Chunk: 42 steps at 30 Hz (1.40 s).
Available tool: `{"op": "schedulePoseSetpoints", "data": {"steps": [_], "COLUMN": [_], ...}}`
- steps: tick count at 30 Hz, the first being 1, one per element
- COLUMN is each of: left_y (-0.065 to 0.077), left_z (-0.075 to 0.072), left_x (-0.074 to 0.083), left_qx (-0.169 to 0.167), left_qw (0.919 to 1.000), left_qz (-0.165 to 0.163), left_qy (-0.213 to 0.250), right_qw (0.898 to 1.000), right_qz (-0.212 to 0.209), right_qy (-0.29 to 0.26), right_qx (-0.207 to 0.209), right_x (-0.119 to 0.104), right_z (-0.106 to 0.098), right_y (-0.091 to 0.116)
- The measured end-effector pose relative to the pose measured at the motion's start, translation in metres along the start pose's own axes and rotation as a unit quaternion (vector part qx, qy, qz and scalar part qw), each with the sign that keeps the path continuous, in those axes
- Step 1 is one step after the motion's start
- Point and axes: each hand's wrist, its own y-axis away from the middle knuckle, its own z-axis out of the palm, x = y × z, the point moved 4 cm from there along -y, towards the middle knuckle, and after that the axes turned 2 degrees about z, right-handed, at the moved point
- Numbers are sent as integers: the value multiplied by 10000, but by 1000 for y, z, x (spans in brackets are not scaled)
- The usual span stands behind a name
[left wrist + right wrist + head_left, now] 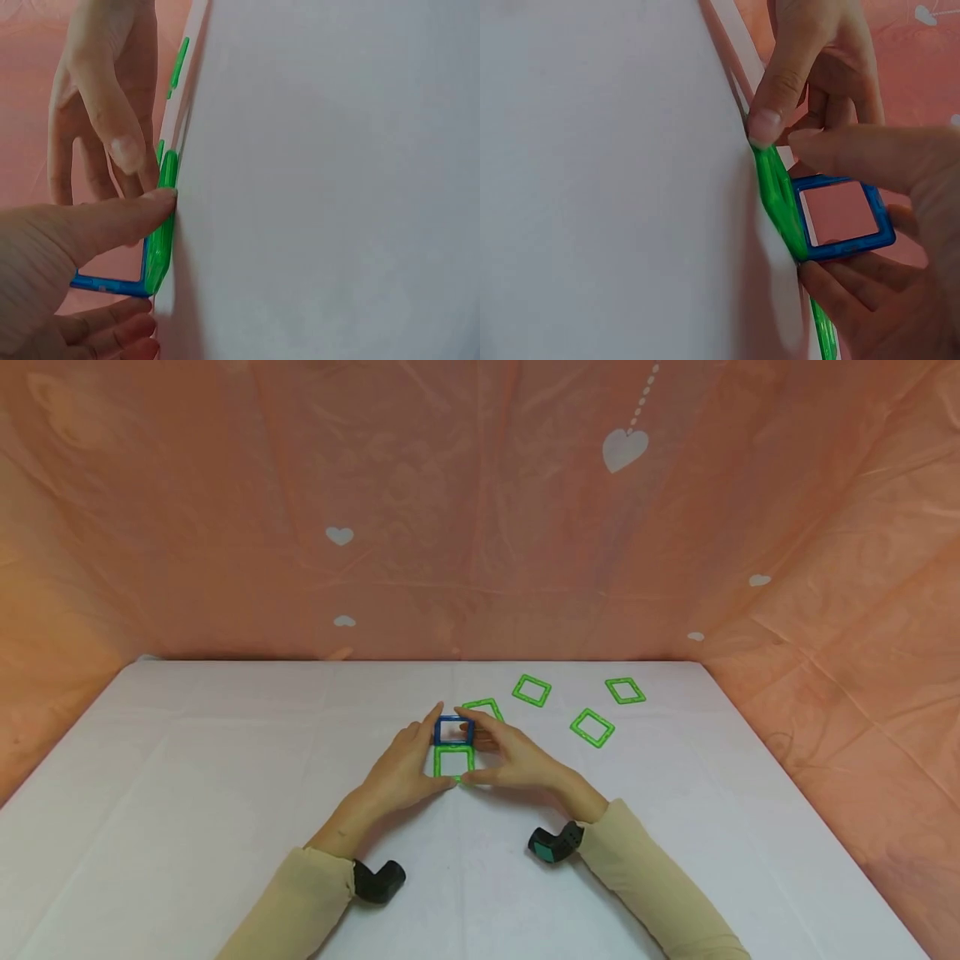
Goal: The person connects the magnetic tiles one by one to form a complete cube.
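A green square magnetic tile (438,763) lies low over the table between both hands. At its far edge a blue square magnetic tile (853,247) stands upright, forming a corner with it. My left hand (405,768) holds the green tile, thumb on its near edge and fingers stretched along the left side by the blue one. From the right, my right hand (517,756) reaches in with fingers extended, its index fingertip at the blue tile's upper corner. In the right wrist view its thumb is raised off the green tile.
Just behind my right hand lies another green tile (483,702), partly hidden. Farther right are more flat green tiles, one (532,691) near the back, one (592,727) closer and one (626,691) rightmost. An orange curtain (480,527) borders the white table (187,827).
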Motion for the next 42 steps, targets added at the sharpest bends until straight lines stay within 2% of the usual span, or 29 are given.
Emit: {"op": "schedulePoseSetpoints", "data": {"steps": [9, 19, 25, 28, 34, 38, 42], "left_y": [0, 0, 1, 2, 2, 2, 1], "left_z": [1, 6, 5, 5, 5, 4, 4], "left_x": [-3, -3, -3, -2, -2, -2, -2], "left_qx": [174, 215, 254, 244, 197, 202, 201], "left_qw": [9998, 9998, 9997, 9997, 9998, 9998, 9998], "left_qz": [-58, -16, -9, 6, 2, 20, 10], "left_qy": [42, 50, 15, -2, -57, -79, -68], "right_qw": [9998, 9951, 9885, 9885, 9865, 9835, 9811], "right_qz": [-98, -213, 126, 393, 961, 1001, 876], "right_qy": [165, 362, 467, 730, 1251, 1503, 1719], "right_qx": [62, 894, 1434, 1265, 449, 110, 151], "right_x": [-2, 0, 5, 9, 16, 19, 20], "right_z": [2, -13, -29, -33, -33, -31, -30], "right_y": [-6, -6, -12, -17, -27, -32, -33]}}
